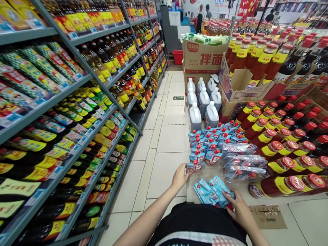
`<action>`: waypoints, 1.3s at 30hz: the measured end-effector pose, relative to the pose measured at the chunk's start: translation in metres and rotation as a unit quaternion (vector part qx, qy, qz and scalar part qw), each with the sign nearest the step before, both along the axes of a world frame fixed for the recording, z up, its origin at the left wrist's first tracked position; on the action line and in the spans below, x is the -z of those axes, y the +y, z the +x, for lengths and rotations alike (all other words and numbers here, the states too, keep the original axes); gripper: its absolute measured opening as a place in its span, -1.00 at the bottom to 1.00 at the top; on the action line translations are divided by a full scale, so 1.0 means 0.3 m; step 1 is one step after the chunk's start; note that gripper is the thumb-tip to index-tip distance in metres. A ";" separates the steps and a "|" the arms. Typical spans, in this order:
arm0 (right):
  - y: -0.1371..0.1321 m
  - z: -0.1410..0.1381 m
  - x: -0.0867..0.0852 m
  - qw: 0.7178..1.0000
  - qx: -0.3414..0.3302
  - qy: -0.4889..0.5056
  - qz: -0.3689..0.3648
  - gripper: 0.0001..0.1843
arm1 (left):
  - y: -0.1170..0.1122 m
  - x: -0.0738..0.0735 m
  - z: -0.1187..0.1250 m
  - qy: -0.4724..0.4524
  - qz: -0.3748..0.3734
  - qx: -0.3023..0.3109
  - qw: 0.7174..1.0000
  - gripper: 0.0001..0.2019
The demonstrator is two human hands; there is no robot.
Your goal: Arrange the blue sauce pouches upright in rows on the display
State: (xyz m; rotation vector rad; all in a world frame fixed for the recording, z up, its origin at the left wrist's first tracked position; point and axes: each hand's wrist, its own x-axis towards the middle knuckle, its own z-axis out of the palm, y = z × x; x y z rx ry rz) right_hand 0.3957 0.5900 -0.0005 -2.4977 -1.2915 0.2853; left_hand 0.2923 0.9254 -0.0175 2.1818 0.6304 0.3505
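My left hand (180, 177) is closed on the edge of a small blue-and-red pouch (194, 166) with a red cap. That pouch stands at the near end of rows of similar capped pouches (213, 156). Close to my body, my right hand (240, 209) grips the end of a light blue pouch (221, 190), its fingers over the top. Beside it lies another light blue pouch (204, 191), flat on the display base and partly overlapped. Clear plastic-wrapped packs (244, 166) lie between the standing pouches and the jars.
Red-lidded sauce bottles (279, 183) stand close on the right. White-topped jugs (195, 116) and cardboard boxes (204, 57) are farther back. Shelves of bottles (95, 121) line the left side of the tiled aisle (170, 139). A flattened cardboard piece (269, 217) lies on the floor.
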 end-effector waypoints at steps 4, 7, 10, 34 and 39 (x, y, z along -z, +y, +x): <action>0.001 0.009 -0.065 0.998 0.019 -0.036 0.056 -0.51 | -0.004 -0.049 -0.086 0.178 0.057 -0.037 0.982 -0.82; 0.032 0.032 -0.119 0.991 -0.003 -0.043 0.130 -0.65 | -0.031 -0.089 -0.129 0.260 0.022 0.069 0.963 -0.83; 0.106 0.053 -0.186 0.983 -0.007 0.002 0.185 -0.72 | -0.097 -0.142 -0.118 0.150 -0.020 0.197 0.969 -0.88; 0.415 0.010 -0.479 0.870 0.124 0.341 0.332 -0.54 | -0.173 -0.337 -0.057 -0.033 -0.262 0.281 0.923 -0.61; 0.420 0.017 -0.462 0.835 0.162 0.395 0.348 -0.48 | -0.179 -0.376 -0.039 -0.093 -0.214 0.249 0.940 -0.60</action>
